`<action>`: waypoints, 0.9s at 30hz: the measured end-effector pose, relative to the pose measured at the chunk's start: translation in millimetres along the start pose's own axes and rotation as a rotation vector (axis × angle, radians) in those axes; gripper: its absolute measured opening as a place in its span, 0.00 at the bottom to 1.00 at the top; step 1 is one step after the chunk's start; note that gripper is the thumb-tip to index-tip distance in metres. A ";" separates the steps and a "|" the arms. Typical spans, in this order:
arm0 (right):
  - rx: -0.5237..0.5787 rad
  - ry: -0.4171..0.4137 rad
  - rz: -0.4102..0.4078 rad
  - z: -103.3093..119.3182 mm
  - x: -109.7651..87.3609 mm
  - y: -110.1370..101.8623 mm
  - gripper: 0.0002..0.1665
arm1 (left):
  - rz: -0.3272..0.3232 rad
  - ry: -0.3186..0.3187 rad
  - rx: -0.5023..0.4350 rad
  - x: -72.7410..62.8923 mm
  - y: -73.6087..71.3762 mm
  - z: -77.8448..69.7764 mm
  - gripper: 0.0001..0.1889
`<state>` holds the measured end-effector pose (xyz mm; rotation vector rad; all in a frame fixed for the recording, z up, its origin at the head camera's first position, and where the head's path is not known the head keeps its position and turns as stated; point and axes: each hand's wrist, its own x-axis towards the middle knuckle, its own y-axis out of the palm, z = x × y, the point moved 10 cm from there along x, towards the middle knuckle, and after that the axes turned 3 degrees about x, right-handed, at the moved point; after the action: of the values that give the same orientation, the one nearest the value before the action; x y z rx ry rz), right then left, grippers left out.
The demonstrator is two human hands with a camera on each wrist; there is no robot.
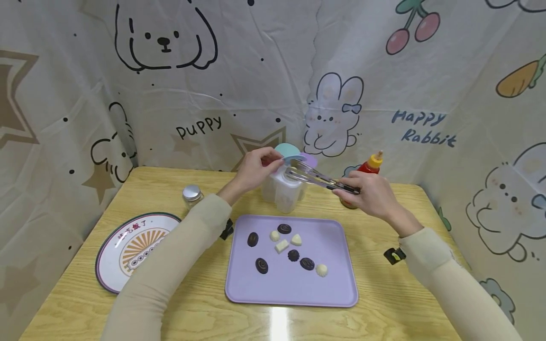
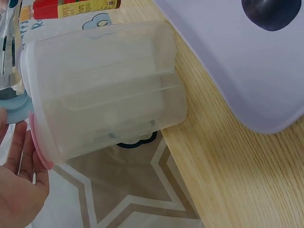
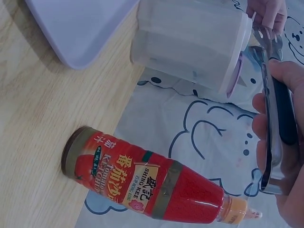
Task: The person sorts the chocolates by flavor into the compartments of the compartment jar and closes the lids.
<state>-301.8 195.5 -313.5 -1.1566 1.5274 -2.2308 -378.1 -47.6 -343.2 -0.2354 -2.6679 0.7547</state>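
Note:
A translucent plastic container [image 1: 286, 195] with several coloured lids stands behind the tray. My left hand [image 1: 256, 168] pinches the edge of its raised blue lid [image 2: 17, 110] between thumb and fingers. Next to that hand is a pink lid [image 2: 40, 145]. My right hand [image 1: 373, 193] grips metal tongs [image 1: 314, 178] with black handles, and their tips are right over the container's top, close under the blue lid. Dark and white chocolates [image 1: 281, 246] lie scattered on the lilac tray [image 1: 290, 290] below the hands.
A red ketchup bottle [image 3: 147, 178] with a yellow cap stands right of the container, behind the right hand. To the left are a small jar [image 1: 192, 193] with a silver lid and a white printed plate [image 1: 112, 255], partly covered by the left sleeve. A patterned curtain [image 1: 256, 71] hangs behind the table.

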 end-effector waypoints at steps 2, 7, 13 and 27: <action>0.004 0.003 0.002 -1.2 1.2 0.5 0.16 | -0.002 0.004 -0.003 0.5 0.2 -0.2 0.09; 0.013 0.040 0.023 -4.5 2.8 1.5 0.17 | -0.007 0.005 -0.001 1.3 0.7 1.1 0.09; 0.022 0.084 0.046 -7.0 0.0 1.1 0.19 | -0.007 0.000 0.012 1.4 0.9 2.0 0.09; -0.039 0.089 0.090 -0.3 -32.0 -16.3 0.22 | 0.001 -0.013 0.021 1.2 2.3 2.2 0.09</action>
<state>-276.4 220.7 -315.1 -0.9897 1.6295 -2.2304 -379.9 -46.5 -345.8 -0.2274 -2.6711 0.7867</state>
